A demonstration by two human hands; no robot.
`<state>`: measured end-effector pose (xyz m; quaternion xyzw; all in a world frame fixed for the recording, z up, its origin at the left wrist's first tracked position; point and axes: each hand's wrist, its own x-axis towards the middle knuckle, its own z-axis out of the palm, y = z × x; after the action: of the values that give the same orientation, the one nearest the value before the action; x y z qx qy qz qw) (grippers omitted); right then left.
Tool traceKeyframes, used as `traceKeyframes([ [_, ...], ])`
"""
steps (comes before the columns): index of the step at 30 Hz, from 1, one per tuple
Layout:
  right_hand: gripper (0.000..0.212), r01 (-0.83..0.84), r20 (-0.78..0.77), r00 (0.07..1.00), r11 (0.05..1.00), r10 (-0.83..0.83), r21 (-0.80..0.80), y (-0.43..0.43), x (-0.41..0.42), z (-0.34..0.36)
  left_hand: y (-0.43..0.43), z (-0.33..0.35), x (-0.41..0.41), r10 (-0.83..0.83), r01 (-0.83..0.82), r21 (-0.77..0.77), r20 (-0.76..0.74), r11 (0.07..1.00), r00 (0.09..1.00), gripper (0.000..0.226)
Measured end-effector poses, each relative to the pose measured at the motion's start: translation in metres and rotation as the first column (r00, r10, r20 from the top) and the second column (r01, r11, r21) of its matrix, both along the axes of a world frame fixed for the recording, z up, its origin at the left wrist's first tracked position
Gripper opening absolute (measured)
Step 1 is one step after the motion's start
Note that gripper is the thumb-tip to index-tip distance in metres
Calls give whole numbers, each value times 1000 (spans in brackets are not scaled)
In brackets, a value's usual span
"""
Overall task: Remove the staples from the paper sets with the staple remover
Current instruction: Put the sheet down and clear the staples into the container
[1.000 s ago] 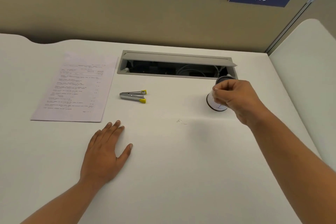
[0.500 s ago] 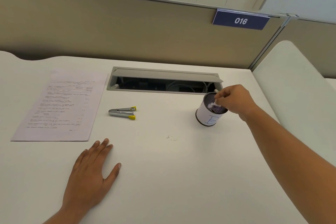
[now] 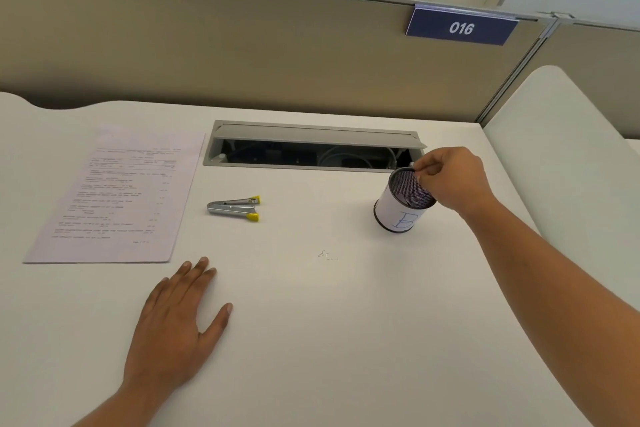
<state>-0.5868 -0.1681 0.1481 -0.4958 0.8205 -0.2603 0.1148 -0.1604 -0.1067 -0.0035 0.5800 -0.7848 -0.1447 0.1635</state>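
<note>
A printed paper set [image 3: 117, 194] lies flat at the left of the white desk [image 3: 346, 340]. The metal staple remover [image 3: 232, 209], with yellow tips, rests on the desk to the right of the paper, untouched. A few loose staples [image 3: 327, 255] lie mid-desk. My left hand [image 3: 173, 326] lies palm down on the desk, fingers spread, holding nothing. My right hand [image 3: 450, 180] hovers at the far rim of a mesh cup [image 3: 398, 215] wrapped in white paper. Its thumb and forefinger are pinched together over the opening. Anything between them is too small to make out.
An open cable tray [image 3: 311, 152] is set into the desk behind the remover and cup. A beige partition with a blue sign "016" [image 3: 460, 27] stands at the back. A neighbouring desk [image 3: 571, 166] adjoins on the right.
My right hand has drawn back from over the cup to its far rim, uncovering the opening. The white speck seen at its fingertips earlier no longer shows. My left hand stays flat.
</note>
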Motion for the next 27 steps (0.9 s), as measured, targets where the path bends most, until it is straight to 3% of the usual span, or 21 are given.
traceKeyframes([
  [6,19,12,-105,994,985,-30,-170,8,12,-1,0,2,-2,2,-2,-6,18,1000,1000,68],
  [10,21,-25,-11,1000,952,23,-306,25,47,-1,0,2,-2,4,-4,-6,54,1000,999,66],
  [14,23,-215,141,968,976,208,37,44,84,-32,0,2,-2,12,-12,-9,70,1000,997,65],
  [19,25,-291,31,954,892,299,345,48,104,-81,2,1,-2,12,-11,-12,56,1000,998,64],
  [22,15,-261,-26,955,874,297,410,43,116,-92,2,2,-2,16,-15,-7,63,1000,998,64],
  [27,10,-298,-35,942,879,333,372,31,137,-96,3,2,-1,22,-22,-6,68,1000,997,64],
])
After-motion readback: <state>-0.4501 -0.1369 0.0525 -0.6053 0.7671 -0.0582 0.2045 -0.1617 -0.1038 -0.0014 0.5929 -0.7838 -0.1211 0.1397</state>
